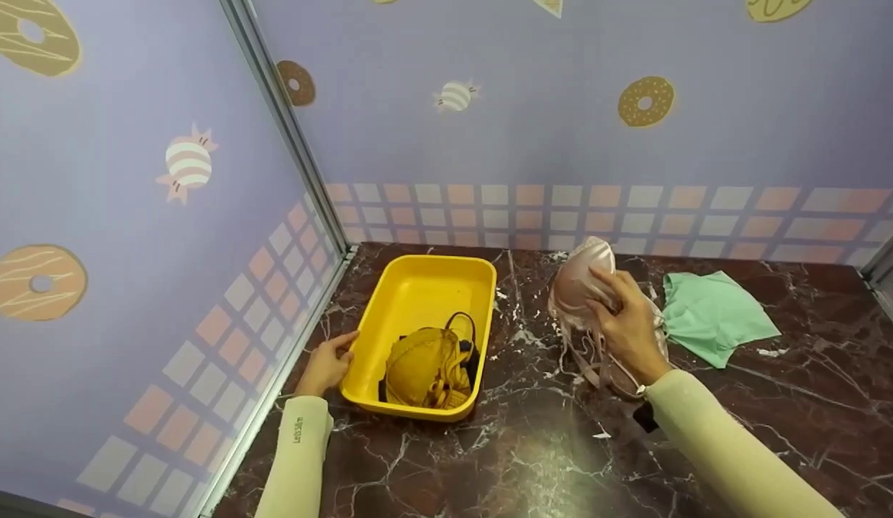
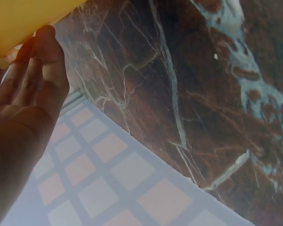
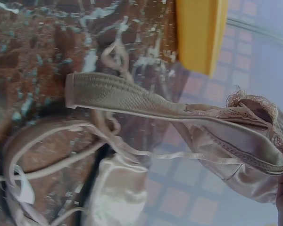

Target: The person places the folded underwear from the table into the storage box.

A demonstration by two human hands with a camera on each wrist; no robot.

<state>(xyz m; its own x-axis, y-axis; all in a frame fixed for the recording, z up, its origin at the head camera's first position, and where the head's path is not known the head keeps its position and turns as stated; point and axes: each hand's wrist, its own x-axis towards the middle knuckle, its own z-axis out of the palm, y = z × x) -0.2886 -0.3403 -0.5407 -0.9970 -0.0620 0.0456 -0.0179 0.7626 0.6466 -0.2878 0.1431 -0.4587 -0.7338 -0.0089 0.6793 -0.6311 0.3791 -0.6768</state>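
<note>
My right hand (image 1: 629, 327) pinches a pale pink satin bra (image 1: 579, 284) by one cup, lifted above the countertop. In the right wrist view the bra's band (image 3: 122, 96) and thin straps hang loosely, with another satin part (image 3: 118, 190) lower down. My left hand (image 1: 325, 365) grips the left rim of a yellow plastic bin (image 1: 435, 266); in the left wrist view its fingers (image 2: 49, 61) meet the bin's edge. Inside the bin, toward the near end, lies a mustard-looking bra (image 1: 421, 367) with dark straps, its cups nested together.
A mint green cloth piece (image 1: 716, 316) lies on the dark marbled countertop (image 1: 532, 460) just right of my right hand. Patterned walls (image 1: 532, 144) close off the back and left, meeting at a metal corner strip (image 1: 295, 137).
</note>
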